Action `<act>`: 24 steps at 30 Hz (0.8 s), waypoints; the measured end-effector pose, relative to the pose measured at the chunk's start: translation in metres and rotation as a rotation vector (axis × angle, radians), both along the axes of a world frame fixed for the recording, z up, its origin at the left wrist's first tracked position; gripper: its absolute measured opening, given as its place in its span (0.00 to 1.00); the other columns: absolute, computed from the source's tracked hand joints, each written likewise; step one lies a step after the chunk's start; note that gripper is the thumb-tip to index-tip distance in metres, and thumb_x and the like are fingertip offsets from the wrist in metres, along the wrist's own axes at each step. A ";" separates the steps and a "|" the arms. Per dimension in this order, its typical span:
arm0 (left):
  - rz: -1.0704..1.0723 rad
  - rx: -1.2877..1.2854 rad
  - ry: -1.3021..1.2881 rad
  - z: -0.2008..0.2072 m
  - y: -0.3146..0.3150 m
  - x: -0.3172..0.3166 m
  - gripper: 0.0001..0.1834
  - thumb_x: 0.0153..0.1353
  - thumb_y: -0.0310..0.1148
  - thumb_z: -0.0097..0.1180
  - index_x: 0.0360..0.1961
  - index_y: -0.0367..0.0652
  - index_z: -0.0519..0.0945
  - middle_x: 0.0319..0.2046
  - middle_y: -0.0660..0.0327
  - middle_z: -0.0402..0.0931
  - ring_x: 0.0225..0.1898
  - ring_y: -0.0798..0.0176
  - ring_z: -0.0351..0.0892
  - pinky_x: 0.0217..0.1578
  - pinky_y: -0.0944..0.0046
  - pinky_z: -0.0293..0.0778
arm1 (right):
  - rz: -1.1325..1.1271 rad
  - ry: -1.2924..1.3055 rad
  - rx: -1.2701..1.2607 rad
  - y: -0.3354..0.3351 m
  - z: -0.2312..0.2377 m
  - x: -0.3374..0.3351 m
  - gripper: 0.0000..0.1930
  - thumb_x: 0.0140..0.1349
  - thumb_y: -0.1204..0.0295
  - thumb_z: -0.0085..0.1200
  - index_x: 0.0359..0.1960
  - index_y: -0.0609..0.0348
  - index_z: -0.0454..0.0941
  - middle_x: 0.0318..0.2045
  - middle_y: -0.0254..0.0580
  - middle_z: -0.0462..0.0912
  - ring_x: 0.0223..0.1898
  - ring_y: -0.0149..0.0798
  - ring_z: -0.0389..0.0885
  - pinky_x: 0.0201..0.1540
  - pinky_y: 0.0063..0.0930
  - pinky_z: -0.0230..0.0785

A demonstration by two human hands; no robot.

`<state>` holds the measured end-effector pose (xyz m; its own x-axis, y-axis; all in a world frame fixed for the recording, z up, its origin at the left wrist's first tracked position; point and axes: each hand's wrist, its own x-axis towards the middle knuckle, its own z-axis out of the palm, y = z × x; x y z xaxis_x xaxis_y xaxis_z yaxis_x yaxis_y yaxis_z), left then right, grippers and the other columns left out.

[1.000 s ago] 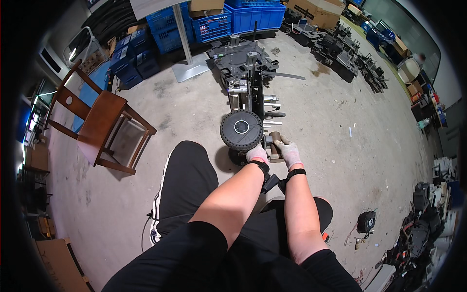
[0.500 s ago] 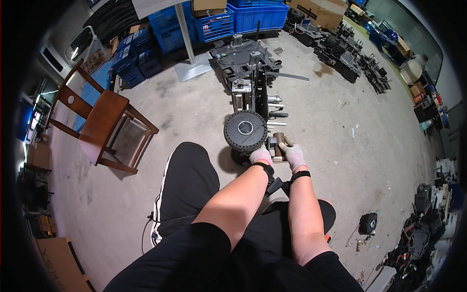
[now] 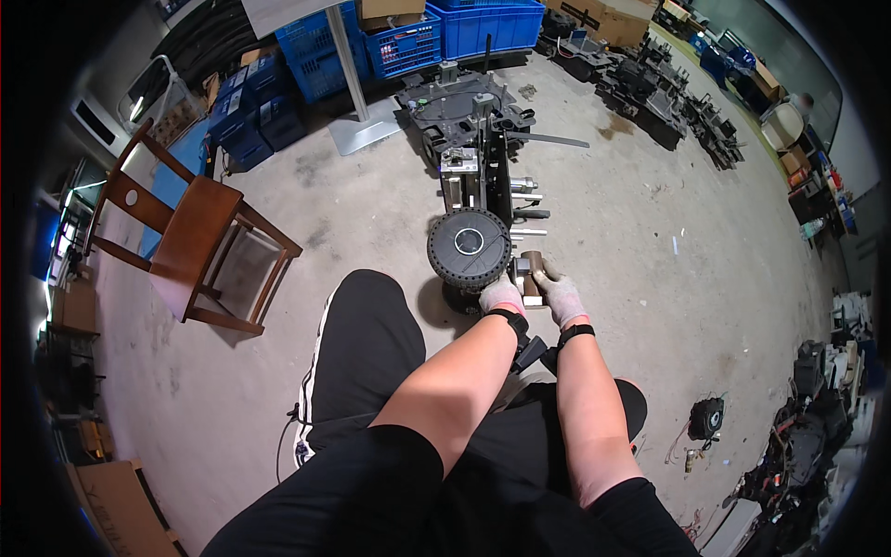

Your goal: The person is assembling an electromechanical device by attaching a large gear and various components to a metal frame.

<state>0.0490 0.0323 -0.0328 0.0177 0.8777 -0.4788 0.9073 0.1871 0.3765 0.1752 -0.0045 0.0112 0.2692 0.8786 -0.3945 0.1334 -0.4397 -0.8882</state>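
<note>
A black wheel with a studded tyre (image 3: 469, 247) lies flat, face up, on top of a machine assembly with metal brackets and rods (image 3: 490, 182). Close to the wheel's right lower edge is my left hand (image 3: 502, 295), in a pale glove; its fingers curl in toward the assembly and are partly hidden. My right hand (image 3: 562, 296), gloved too, is closed around a brown cylindrical metal part (image 3: 532, 262) that sits beside the wheel. The two hands are close together, and the black straps on both wrists show.
A brown wooden chair (image 3: 197, 232) stands at the left. Behind the assembly are a metal stand's base plate (image 3: 366, 136) and blue crates (image 3: 492, 30). More dark machine chassis (image 3: 640, 97) lie far right. A small black part with wires (image 3: 706, 419) rests near a parts heap (image 3: 803, 441).
The camera view has shifted slightly. Both hands stay at the same spot beside the wheel, with the right still on the brown cylindrical metal part.
</note>
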 end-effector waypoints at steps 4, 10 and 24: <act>-0.043 0.071 0.017 -0.008 0.001 -0.003 0.32 0.58 0.31 0.55 0.65 0.46 0.64 0.62 0.52 0.69 0.61 0.56 0.72 0.58 0.60 0.71 | 0.002 -0.017 -0.014 0.001 0.001 -0.002 0.28 0.63 0.61 0.58 0.63 0.58 0.70 0.51 0.50 0.80 0.48 0.37 0.79 0.50 0.30 0.71; -0.001 0.019 -0.022 0.003 0.001 -0.001 0.34 0.55 0.31 0.58 0.65 0.47 0.64 0.61 0.52 0.69 0.62 0.55 0.71 0.58 0.59 0.71 | -0.009 -0.037 0.004 0.000 -0.010 0.000 0.28 0.62 0.60 0.59 0.62 0.56 0.71 0.47 0.49 0.83 0.44 0.35 0.80 0.48 0.28 0.71; 0.953 -0.210 -1.389 0.003 -0.031 -0.018 0.12 0.65 0.37 0.43 0.43 0.46 0.77 0.41 0.65 0.75 0.38 0.68 0.71 0.39 0.65 0.72 | 0.130 -0.030 0.003 0.001 0.013 -0.011 0.32 0.64 0.54 0.52 0.65 0.62 0.65 0.51 0.54 0.79 0.50 0.45 0.79 0.54 0.33 0.68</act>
<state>0.0314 0.0014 -0.0294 0.0358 0.7517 -0.6585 -0.5165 0.5780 0.6318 0.1644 -0.0035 0.0241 0.1650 0.9079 -0.3853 0.2157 -0.4144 -0.8842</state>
